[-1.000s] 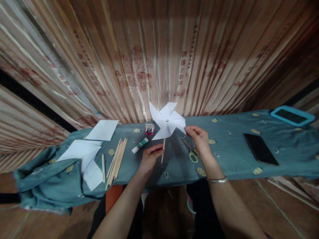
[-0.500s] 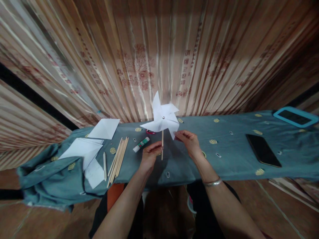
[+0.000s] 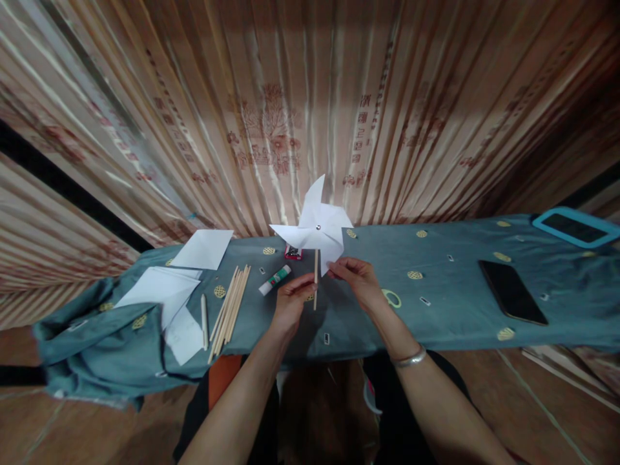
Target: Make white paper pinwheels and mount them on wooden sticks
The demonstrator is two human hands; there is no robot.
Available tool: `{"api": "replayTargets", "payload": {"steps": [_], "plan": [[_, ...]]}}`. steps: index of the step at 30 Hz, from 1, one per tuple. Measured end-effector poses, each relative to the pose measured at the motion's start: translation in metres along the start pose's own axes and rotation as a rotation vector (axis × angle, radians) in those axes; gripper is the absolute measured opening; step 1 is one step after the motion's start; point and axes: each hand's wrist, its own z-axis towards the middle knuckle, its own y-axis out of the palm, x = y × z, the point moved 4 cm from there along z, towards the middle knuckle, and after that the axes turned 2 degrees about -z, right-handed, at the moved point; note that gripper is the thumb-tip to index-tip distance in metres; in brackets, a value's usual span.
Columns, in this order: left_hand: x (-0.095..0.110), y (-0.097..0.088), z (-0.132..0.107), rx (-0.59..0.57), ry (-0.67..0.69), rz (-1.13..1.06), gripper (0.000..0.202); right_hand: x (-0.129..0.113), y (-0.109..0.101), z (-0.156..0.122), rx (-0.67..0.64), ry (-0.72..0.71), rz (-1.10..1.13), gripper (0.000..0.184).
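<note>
A white paper pinwheel [image 3: 329, 236] with a silver pin at its centre stands upright on a thin wooden stick [image 3: 316, 278]. My left hand [image 3: 292, 298] pinches the stick below the blades. With closed fingertips, my right hand [image 3: 356, 278] grips the tip of the lowest blade. Behind the blades sits a small red box [image 3: 293, 253] of dark pieces, partly covered. A green and white glue stick [image 3: 274, 280] lies just left of my left hand. Beside my right wrist is the yellow-green handle [image 3: 393, 298] of something mostly hidden by my arm.
Left on the blue-green cloth [image 3: 460, 303] lie a bundle of wooden sticks [image 3: 230, 310], a white pen-like stick [image 3: 204, 321] and white paper sheets [image 3: 203, 249]. A black phone [image 3: 512, 292] and a blue-framed tablet [image 3: 576, 227] lie on the right. A pleated curtain [image 3: 310, 116] hangs behind.
The pinwheel's blades have turned a little clockwise, and my right hand has moved left with the lower blade tip. My left hand keeps its place on the stick. More of the red box shows.
</note>
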Motion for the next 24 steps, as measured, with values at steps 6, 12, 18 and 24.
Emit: {"api": "replayTargets", "payload": {"steps": [6,12,18,24], "plan": [[0.003,0.003,-0.001,-0.015,0.016,-0.007,0.032,0.002,0.003,-0.001,-0.026,-0.007,0.003,0.031],[0.000,0.002,-0.002,-0.001,-0.003,-0.007,0.033,0.002,0.007,-0.002,-0.038,0.001,-0.032,0.030],[0.002,0.005,-0.004,-0.050,-0.002,0.003,0.035,-0.003,0.006,-0.003,-0.060,-0.047,-0.113,0.030],[0.001,0.002,-0.002,-0.006,0.000,0.002,0.035,-0.014,-0.037,0.008,0.195,-0.136,-0.219,0.033]]}}
